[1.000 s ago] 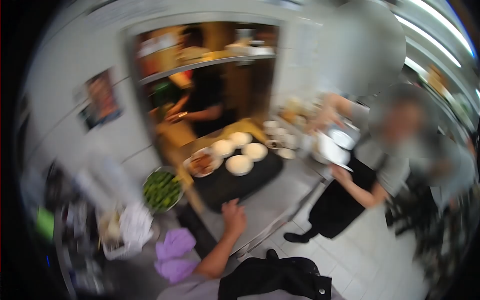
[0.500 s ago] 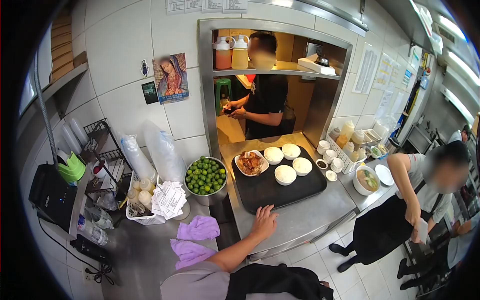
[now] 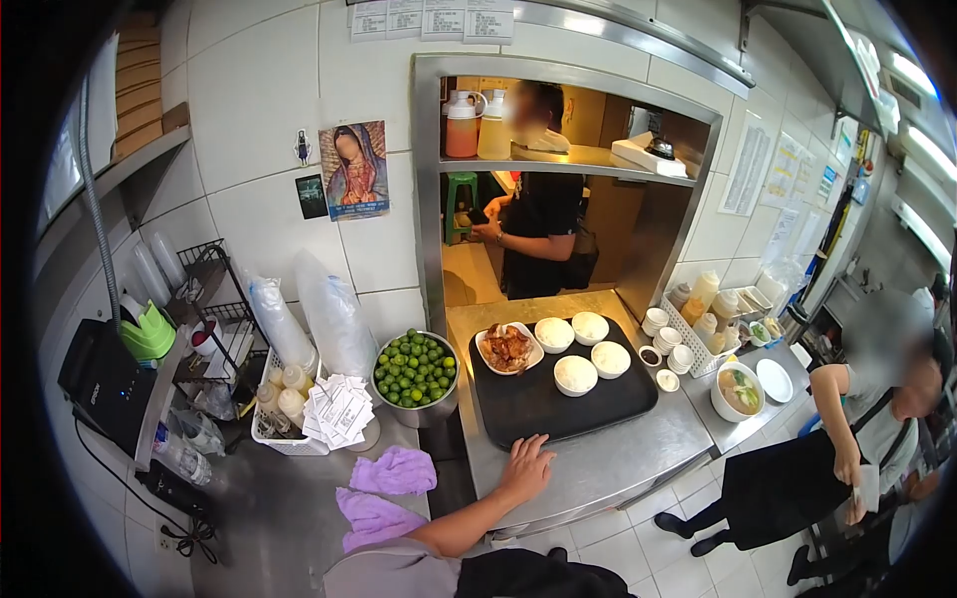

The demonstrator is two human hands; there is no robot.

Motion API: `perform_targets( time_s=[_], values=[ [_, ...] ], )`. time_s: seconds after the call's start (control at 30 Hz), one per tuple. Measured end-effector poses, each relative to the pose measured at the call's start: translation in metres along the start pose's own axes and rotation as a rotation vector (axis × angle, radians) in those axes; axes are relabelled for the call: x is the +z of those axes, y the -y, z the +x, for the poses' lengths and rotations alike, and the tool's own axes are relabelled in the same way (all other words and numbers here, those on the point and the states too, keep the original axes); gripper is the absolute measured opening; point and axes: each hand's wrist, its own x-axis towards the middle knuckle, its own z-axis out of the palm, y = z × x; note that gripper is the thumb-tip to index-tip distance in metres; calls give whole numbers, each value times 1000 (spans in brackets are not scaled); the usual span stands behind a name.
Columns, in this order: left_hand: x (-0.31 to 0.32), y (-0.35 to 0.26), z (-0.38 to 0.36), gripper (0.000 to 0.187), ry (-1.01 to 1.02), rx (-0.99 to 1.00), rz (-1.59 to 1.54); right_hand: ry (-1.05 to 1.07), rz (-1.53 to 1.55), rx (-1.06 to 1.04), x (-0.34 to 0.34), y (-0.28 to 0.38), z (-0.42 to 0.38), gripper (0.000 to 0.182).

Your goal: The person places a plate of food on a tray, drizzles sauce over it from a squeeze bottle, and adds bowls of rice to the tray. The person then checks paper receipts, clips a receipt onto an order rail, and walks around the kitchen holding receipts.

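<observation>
My left hand (image 3: pixel 524 471) lies flat on the steel counter (image 3: pixel 598 468), fingers spread, with the fingertips at the near left edge of a black tray (image 3: pixel 528 414). On the tray stand a square white dish of browned, glazed meat pieces (image 3: pixel 508 349) and several white bowls of rice (image 3: pixel 575 375). My right hand is out of view.
A metal pot of green limes (image 3: pixel 415 369) and purple cloths (image 3: pixel 392 470) are to the left. Sauce cups (image 3: pixel 680 360), a squeeze-bottle basket (image 3: pixel 710 329) and a soup bowl (image 3: pixel 738 391) are right. One person (image 3: pixel 543 219) stands beyond the pass-through window, another (image 3: pixel 797 478) at right.
The view has shifted slightly, so the scene sits lower and further right. My left hand stays at the tray's edge. The person at right has bent the head and moved slightly.
</observation>
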Motion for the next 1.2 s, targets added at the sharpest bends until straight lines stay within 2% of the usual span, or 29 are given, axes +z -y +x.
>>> perform_targets(
  time_s=[0.27,0.5,0.57,0.63,0.7,0.73,0.8,0.87,0.93,0.97,1.0,1.03,1.07,1.1,1.13,1.17,1.2],
  values=[
    [-2,0,1,26,-12,36,1,-17,14,72,-7,-23,-7,30],
    [-4,-5,6,24,-29,84,-6,82,-45,296,13,-96,-38,31],
    [-1,-5,7,23,-23,122,6,115,-134,177,17,-99,-35,36],
    [-5,-8,5,23,1,53,11,124,-248,-11,21,-114,-20,47],
    [-5,-9,4,23,6,56,12,81,-89,184,22,-98,-29,31],
    [-6,-9,5,24,2,54,19,84,-73,194,24,-100,-30,31],
    [-4,-8,5,24,16,60,21,284,-390,-86,29,-131,0,31],
    [-3,-6,4,24,22,62,18,146,52,140,11,-88,-36,31],
    [-1,-5,3,24,18,41,25,-128,807,-146,-30,-43,-65,23],
    [0,-4,3,24,23,34,20,-220,931,-317,-68,-6,-99,24],
    [0,-3,2,24,32,26,14,-399,821,-489,-113,15,-120,28],
    [-1,-3,3,24,28,43,15,-497,918,-781,-151,55,-171,32],
    [-2,-4,3,24,23,56,15,-509,793,-971,-185,110,-262,37],
    [-4,-6,3,24,15,60,8,-507,676,-1212,-204,141,-328,34],
    [-2,-6,5,24,24,42,2,-612,496,-1088,-210,160,-401,30],
    [-1,-4,5,24,19,46,5,-466,309,-1785,-207,177,-429,27],
    [-2,-1,3,24,18,48,11,-441,302,-1768,-157,143,-455,27]
  ],
)
